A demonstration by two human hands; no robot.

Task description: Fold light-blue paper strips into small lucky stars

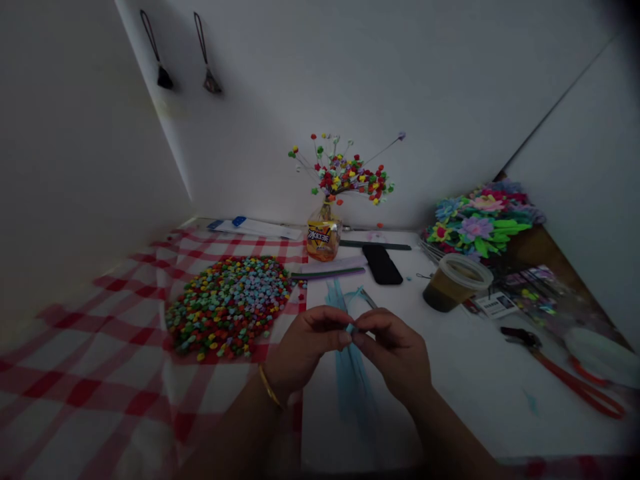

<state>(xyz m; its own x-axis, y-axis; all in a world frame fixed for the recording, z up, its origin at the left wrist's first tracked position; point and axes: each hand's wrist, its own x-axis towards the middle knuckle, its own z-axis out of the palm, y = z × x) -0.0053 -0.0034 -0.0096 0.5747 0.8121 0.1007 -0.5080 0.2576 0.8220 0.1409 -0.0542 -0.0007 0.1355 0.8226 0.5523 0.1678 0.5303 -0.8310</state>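
Above the white tabletop, my left hand and my right hand meet fingertip to fingertip. Both pinch a small light blue folded paper piece between thumbs and forefingers. Beneath them lies a bundle of light blue paper strips, partly hidden by the hands. A gold bangle circles my left wrist. To the left, a large heap of small coloured paper stars rests on the red and white checked cloth.
Behind the hands stand a bottle holding coloured stars on stems and a black phone. Rightward are a plastic cup of dark liquid, orange-handled pliers and colourful fuzzy flowers.
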